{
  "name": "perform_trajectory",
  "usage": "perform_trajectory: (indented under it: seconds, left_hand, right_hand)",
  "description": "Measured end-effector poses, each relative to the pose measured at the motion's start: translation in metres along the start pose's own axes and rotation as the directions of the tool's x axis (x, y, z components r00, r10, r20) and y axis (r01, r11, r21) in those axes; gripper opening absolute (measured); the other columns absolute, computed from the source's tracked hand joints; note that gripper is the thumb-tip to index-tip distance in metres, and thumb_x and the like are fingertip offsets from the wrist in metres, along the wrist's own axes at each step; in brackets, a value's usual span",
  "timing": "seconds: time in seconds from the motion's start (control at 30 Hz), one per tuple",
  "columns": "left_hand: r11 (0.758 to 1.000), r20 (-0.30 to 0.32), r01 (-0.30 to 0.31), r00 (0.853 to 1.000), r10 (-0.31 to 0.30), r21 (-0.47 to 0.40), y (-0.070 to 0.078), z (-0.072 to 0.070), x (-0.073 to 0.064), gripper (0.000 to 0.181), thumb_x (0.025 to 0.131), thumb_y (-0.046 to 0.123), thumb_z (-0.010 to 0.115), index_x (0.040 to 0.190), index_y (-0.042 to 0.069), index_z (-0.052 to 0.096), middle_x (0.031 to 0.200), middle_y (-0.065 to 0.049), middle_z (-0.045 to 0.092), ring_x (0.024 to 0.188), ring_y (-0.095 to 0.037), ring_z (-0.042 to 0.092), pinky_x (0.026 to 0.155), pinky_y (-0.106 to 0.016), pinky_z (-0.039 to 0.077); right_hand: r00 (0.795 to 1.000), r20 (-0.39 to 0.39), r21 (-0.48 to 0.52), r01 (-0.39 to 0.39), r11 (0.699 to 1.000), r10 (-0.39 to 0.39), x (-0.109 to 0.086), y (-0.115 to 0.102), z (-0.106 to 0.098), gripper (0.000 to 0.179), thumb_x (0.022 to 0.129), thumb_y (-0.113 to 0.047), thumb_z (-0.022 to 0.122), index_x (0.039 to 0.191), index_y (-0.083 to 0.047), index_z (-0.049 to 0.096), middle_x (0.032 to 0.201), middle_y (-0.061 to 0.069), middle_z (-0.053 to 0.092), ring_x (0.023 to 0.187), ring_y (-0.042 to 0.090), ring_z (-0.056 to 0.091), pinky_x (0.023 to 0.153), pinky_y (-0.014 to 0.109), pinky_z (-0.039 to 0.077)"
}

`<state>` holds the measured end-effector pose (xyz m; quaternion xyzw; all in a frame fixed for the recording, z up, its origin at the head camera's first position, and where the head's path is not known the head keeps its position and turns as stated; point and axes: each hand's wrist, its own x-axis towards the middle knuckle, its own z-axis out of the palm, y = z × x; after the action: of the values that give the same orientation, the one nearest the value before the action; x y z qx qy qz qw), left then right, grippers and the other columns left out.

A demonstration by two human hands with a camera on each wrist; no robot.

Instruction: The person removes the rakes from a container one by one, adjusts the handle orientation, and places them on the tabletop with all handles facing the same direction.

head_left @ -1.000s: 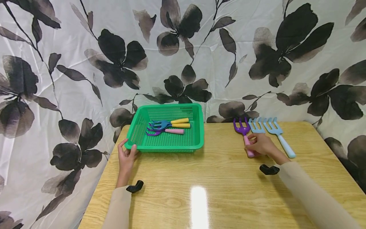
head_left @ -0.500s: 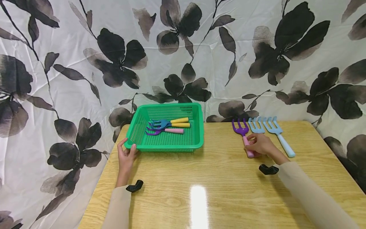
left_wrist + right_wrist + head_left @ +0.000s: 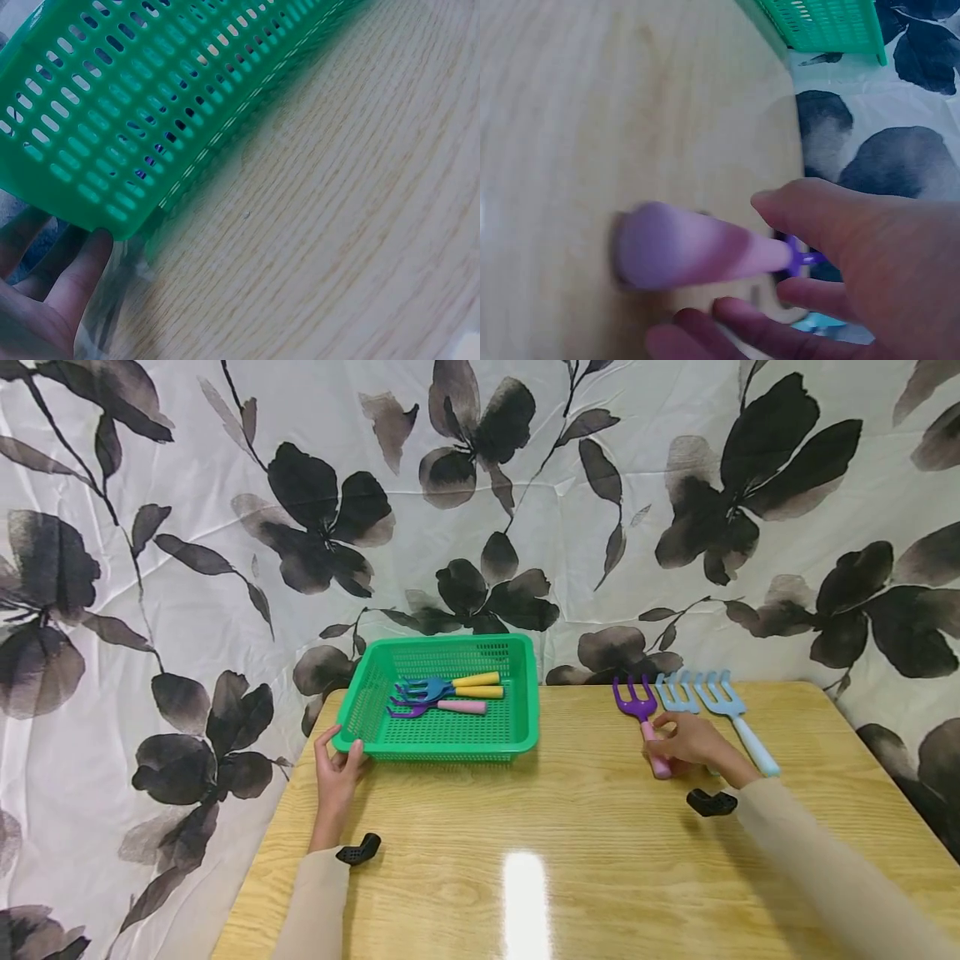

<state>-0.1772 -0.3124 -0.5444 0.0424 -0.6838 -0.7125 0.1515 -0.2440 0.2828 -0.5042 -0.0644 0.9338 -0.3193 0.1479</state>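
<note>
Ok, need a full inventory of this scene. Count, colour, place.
Basket: 1, green, far side of table
Yellow-handled forks: 2, blue heads, overlapping in basket
Pink-handled fork: 1, purple head, in basket
Second pink-handled fork: 1, purple head, on table right of basket
Light-blue forks: 2, right of that one; one handle mostly hidden
Table: 1, light wood, under everything
Floral cloth: 1, white and black-grey, behind table
Wrist devices: 2, black, one per wrist
Sleeves: 2, beige, both forearms
Left hand: 1, at basket's near-left corner
Right hand: 1, at second pink handle
</note>
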Motion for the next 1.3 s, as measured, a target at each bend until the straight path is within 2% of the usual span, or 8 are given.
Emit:
perform_trajectory:
  seconds: [0.23,0.4,0.63,0.8,0.93,1.03,1.17,1.3]
  left_hand:
    - [1.000,-0.007,0.008,1.000,-0.008,0.014,-0.001,-0.001,0.001,0.059,0.106,0.019,0.059,0.156,0.016,0.027,0.148,-0.029,0.047,0.112,-0.007,0.064,0.095,-0.038,0.057]
    - [1.000,0.008,0.017,1.000,-0.017,0.017,0.014,0.002,-0.004,0.062,0.105,0.017,0.060,0.156,0.010,0.025,0.149,-0.033,0.045,0.112,-0.005,0.064,0.095,-0.040,0.057]
    - [1.000,0.009,0.015,1.000,-0.015,0.018,0.028,0.007,-0.009,0.063,0.105,0.016,0.061,0.156,0.007,0.025,0.148,-0.032,0.046,0.114,-0.008,0.062,0.098,-0.042,0.055]
    - [1.000,0.011,0.017,1.000,-0.017,0.007,0.025,0.007,-0.008,0.064,0.105,0.016,0.061,0.156,0.007,0.025,0.147,-0.032,0.046,0.115,-0.012,0.063,0.101,-0.049,0.052]
    - [1.000,0.002,0.021,1.000,-0.021,-0.001,0.011,0.001,-0.003,0.063,0.105,0.014,0.060,0.157,0.008,0.024,0.147,-0.032,0.047,0.115,-0.011,0.063,0.097,-0.042,0.055]
    - [0.999,-0.009,0.032,0.999,-0.032,-0.004,0.001,-0.003,0.001,0.062,0.105,0.015,0.060,0.157,0.012,0.026,0.147,-0.030,0.048,0.112,-0.009,0.064,0.096,-0.039,0.056]
    - [1.000,-0.014,0.024,1.000,-0.024,0.017,-0.005,-0.004,0.004,0.062,0.105,0.021,0.063,0.156,0.017,0.029,0.147,-0.028,0.049,0.111,-0.009,0.066,0.100,-0.049,0.053]
    - [0.999,-0.013,-0.002,1.000,0.003,0.033,-0.004,-0.003,0.005,0.063,0.103,0.025,0.066,0.155,0.018,0.031,0.144,-0.029,0.052,0.108,-0.012,0.069,0.099,-0.056,0.051]
  right_hand:
    - [0.998,0.065,0.040,-0.002,0.999,0.000,0.004,-0.020,-0.033,0.068,0.100,-0.029,0.068,0.145,0.013,0.040,0.095,0.021,0.066,0.067,0.026,0.066,0.059,0.044,0.062]
    - [0.998,0.067,-0.035,0.015,0.999,-0.012,0.004,-0.036,-0.053,0.066,0.099,-0.028,0.068,0.143,0.014,0.042,0.094,0.025,0.066,0.066,0.025,0.065,0.057,0.040,0.062]
    - [0.995,0.025,-0.131,0.100,0.986,-0.098,0.007,-0.059,-0.067,0.063,0.096,-0.027,0.072,0.138,0.013,0.048,0.105,0.030,0.067,0.069,0.024,0.068,0.052,0.041,0.060]
    - [0.987,0.015,-0.198,0.158,0.967,-0.158,0.014,-0.078,-0.075,0.062,0.097,-0.030,0.073,0.139,0.009,0.051,0.099,0.024,0.068,0.059,0.024,0.064,0.050,0.040,0.058]
    - [0.976,0.025,-0.207,0.218,0.954,-0.218,0.022,-0.099,-0.080,0.058,0.097,-0.027,0.072,0.140,0.006,0.051,0.105,0.026,0.070,0.053,0.024,0.062,0.051,0.040,0.055]
    - [0.961,0.031,-0.229,0.274,0.934,-0.274,0.028,-0.116,-0.083,0.058,0.098,-0.028,0.073,0.142,0.005,0.052,0.111,0.027,0.070,0.068,0.025,0.067,0.061,0.044,0.056]
    - [0.951,0.029,-0.261,0.305,0.916,-0.309,0.037,-0.139,-0.086,0.061,0.096,-0.032,0.075,0.142,0.002,0.053,0.110,0.024,0.071,0.086,0.030,0.069,0.073,0.049,0.056]
    - [0.946,0.027,-0.242,0.320,0.916,-0.323,0.047,-0.162,-0.083,0.061,0.094,-0.030,0.077,0.142,-0.001,0.053,0.109,0.022,0.071,0.093,0.033,0.068,0.078,0.051,0.055]
